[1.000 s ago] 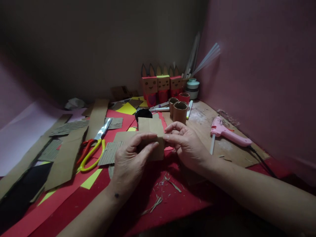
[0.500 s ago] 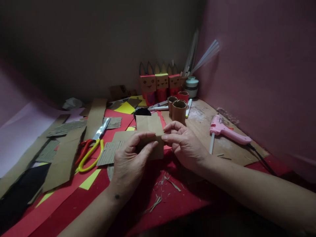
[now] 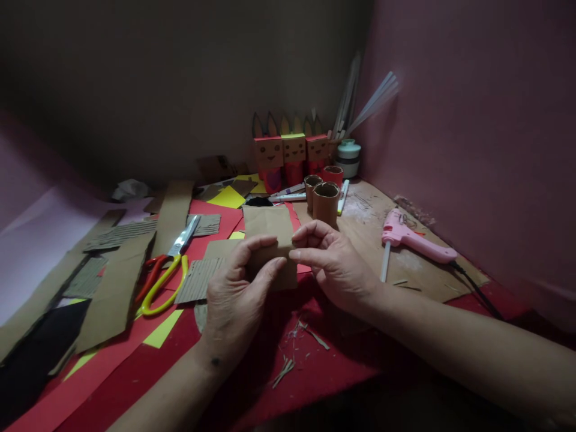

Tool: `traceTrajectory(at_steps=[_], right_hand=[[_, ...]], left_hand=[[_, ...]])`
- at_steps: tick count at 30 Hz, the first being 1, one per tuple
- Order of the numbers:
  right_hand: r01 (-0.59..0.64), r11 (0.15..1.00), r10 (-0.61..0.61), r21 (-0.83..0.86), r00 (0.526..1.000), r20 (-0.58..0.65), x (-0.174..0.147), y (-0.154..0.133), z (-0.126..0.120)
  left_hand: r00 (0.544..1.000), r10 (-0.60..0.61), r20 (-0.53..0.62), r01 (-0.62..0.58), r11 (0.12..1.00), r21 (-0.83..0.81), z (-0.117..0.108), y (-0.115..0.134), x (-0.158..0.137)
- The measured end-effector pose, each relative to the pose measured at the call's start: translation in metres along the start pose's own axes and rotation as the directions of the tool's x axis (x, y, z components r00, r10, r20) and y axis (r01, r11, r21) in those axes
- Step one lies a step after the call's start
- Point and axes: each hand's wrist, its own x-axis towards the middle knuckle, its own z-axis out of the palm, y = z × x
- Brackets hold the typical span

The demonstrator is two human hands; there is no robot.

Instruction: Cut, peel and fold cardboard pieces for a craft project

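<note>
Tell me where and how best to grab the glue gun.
The glue gun is probably best taken by its handle, from the near side: that slim part stretches rightward, clear of the glue stick jutting toward you, with the cord leaving its right end.

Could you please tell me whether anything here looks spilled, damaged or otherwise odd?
Yes: loose shreds lie scattered on the red surface, nearer the camera than the held cardboard, like uncleared offcuts. The foot of the pink wall behind the glue gun looks rough, unlike the smoother wall above.
</note>
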Motion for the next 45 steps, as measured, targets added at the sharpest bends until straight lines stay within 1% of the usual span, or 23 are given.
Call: traceTrajectory(at_steps=[2,4,8,12,14,15,17,19,20,22,24,27,29,30,32,34,35,38,41,43,45], right_hand=[[-0.012,1.0,0.012,-0.012,1.0,0.002,-0.001,0.001,-0.001],[-0.041,0.999,0.041,-0.001,0.999,-0.002,-0.001,0.002,-0.001],[-0.079,0.995,0.083,-0.058,0.994,0.065,-0.001,0.003,-0.002],[-0.026,0.994,0.035,-0.104,0.995,0.088,-0.001,0.0,-0.003],[0.003,0.991,0.007,-0.137,0.997,0.072,-0.002,-0.001,-0.002],[0.014,0.986,-0.005,-0.166,0.999,0.055,-0.002,-0.002,-0.001],[0.032,0.973,-0.029,-0.229,0.999,0.018,-0.003,-0.004,0.0],[0.041,0.969,-0.042,-0.244,0.999,0.002,-0.003,-0.005,0.001],[0.033,0.975,-0.033,-0.221,0.999,0.004,-0.003,-0.005,0.001],[-0.013,0.99,0.015,-0.143,1.0,0.012,-0.002,-0.005,0.0],[-0.059,0.995,0.06,-0.078,0.998,0.009,0.0,-0.004,-0.002],[-0.072,0.996,0.073,-0.053,0.997,0.015,0.002,-0.005,-0.003],[-0.069,0.997,0.072,-0.046,0.996,0.062,0.001,-0.007,-0.004],[-0.056,0.998,0.059,-0.039,0.995,0.084,0.001,-0.008,-0.003],[0.023,0.998,-0.017,-0.055,0.994,0.105,0.0,-0.013,-0.003],[0.157,0.975,-0.139,-0.156,0.983,0.124,-0.002,-0.018,-0.002],[0.227,0.947,-0.198,-0.225,0.969,0.145,-0.003,-0.02,-0.001],[0.39,0.843,-0.34,-0.37,0.92,0.193,-0.007,-0.024,0.001],[0.499,0.758,-0.462,-0.421,0.866,0.193,-0.01,-0.024,0.003],[0.536,0.729,-0.499,-0.425,0.842,0.205,-0.011,-0.023,0.004],[0.535,0.746,-0.493,-0.397,0.844,0.211,-0.013,-0.022,0.004]], left_hand=[[0.999,-0.04,-0.008,0.039,0.998,-0.047,0.0,-0.002,0.0],[0.999,-0.049,-0.011,0.048,0.993,-0.107,0.0,-0.004,0.0],[0.999,-0.049,-0.005,0.048,0.987,-0.152,-0.002,-0.005,0.0],[0.99,-0.129,0.063,0.141,0.957,-0.254,-0.006,-0.002,0.006],[0.989,-0.134,0.055,0.144,0.948,-0.285,-0.009,-0.002,0.01],[0.993,-0.117,0.024,0.119,0.958,-0.26,-0.011,-0.002,0.012],[0.998,-0.041,-0.045,0.034,0.989,-0.145,-0.013,-0.002,0.014],[0.993,0.084,-0.081,-0.084,0.996,0.004,-0.016,-0.002,0.014],[0.985,0.151,-0.082,-0.146,0.987,0.066,-0.016,-0.002,0.014],[0.97,0.238,-0.051,-0.23,0.964,0.13,-0.018,-0.002,0.014],[0.964,0.267,0.002,-0.265,0.954,0.142,-0.02,-0.002,0.014],[0.949,0.295,0.107,-0.308,0.941,0.138,-0.022,-0.004,0.015],[0.927,0.354,0.124,-0.371,0.915,0.157,-0.024,-0.004,0.014],[0.915,0.388,0.105,-0.401,0.901,0.163,-0.025,-0.004,0.013],[0.89,0.454,0.046,-0.455,0.878,0.148,-0.026,-0.002,0.011],[0.874,0.486,0.018,-0.485,0.868,0.106,-0.027,0.001,0.009],[0.871,0.491,0.016,-0.49,0.867,0.09,-0.028,0.002,0.008],[0.882,0.469,0.043,-0.47,0.882,0.042,-0.028,0.004,0.007],[0.893,0.444,0.068,-0.444,0.896,-0.014,-0.029,0.005,0.006],[0.9,0.43,0.072,-0.428,0.903,-0.039,-0.029,0.005,0.005],[0.912,0.402,0.079,-0.398,0.915,-0.06,-0.029,0.005,0.005]])
